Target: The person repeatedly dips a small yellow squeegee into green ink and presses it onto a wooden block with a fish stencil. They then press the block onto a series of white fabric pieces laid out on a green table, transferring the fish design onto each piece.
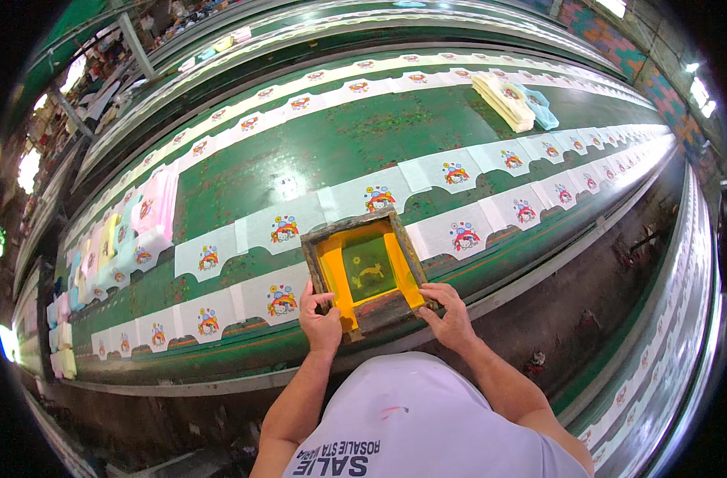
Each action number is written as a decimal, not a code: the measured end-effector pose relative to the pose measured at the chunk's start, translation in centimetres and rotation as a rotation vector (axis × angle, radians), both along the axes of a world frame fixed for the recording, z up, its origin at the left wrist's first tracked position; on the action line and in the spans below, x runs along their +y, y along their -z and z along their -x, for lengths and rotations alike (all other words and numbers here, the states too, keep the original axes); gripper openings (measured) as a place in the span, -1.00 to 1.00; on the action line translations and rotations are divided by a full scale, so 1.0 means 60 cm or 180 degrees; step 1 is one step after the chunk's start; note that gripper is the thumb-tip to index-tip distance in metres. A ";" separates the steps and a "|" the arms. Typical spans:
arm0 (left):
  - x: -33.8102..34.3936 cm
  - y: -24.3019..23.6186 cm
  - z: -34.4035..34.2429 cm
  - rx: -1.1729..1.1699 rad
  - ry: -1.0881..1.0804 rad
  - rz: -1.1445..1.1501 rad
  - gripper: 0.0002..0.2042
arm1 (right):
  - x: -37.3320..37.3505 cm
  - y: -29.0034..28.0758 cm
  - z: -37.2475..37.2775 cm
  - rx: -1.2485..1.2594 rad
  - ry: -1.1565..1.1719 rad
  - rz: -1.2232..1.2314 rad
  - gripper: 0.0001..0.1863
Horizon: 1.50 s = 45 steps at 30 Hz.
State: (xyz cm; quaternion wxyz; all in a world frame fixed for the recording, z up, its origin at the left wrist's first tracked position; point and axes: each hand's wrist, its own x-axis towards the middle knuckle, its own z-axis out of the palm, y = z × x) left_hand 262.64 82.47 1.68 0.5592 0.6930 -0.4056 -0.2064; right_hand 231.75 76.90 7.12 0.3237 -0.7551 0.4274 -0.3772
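Note:
Both my hands hold a wooden-framed printing screen [369,266] over the near row of fabric pieces on the long green table. Orange-yellow tape lines the inside of its dark frame, and a small light design shows on the mesh. My left hand [321,320] is closed on the frame's near left corner. At the near right corner, my right hand [449,315] grips the wood between thumb and fingers. White printed fabric pieces [282,299] with colourful cartoon designs run to both sides. The piece under the screen is mostly hidden.
The green table [252,191] carries several rows of printed pieces. A stack of pale yellow cloths [503,103] lies beside blue cloths [541,107] at the far right. Pink, yellow and blue cloths [156,203] are piled at left. Another table [658,366] with prints stands at right.

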 end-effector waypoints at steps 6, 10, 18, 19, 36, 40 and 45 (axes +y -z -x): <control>-0.011 -0.005 0.018 0.0386 -0.0097 -0.0144 -0.76 | -0.016 -0.021 0.022 0.0180 -0.0215 0.0490 -0.56; -0.012 -0.003 0.015 0.0504 -0.0028 -0.0043 -0.76 | -0.012 -0.048 0.004 0.0449 -0.0776 0.0887 -0.56; -0.018 0.017 0.021 0.0700 0.0071 0.0128 -0.77 | -0.034 -0.076 -0.050 0.1237 -0.1475 0.1076 -0.43; -0.017 0.018 0.021 0.0673 0.0067 0.0124 -0.77 | -0.036 -0.080 -0.054 0.1266 -0.1515 0.0995 -0.43; -0.013 0.006 0.027 0.0139 -0.0005 -0.0049 -0.86 | -0.043 -0.095 -0.061 0.1472 -0.1616 0.0640 -0.39; -0.011 0.000 0.028 0.0310 0.0013 -0.0142 -0.87 | -0.047 -0.072 -0.071 0.1411 -0.1445 0.0742 -0.36; -0.015 0.008 0.029 0.0503 0.0045 0.0005 -0.88 | -0.110 -0.046 -0.110 0.1324 -0.1305 0.0975 -0.38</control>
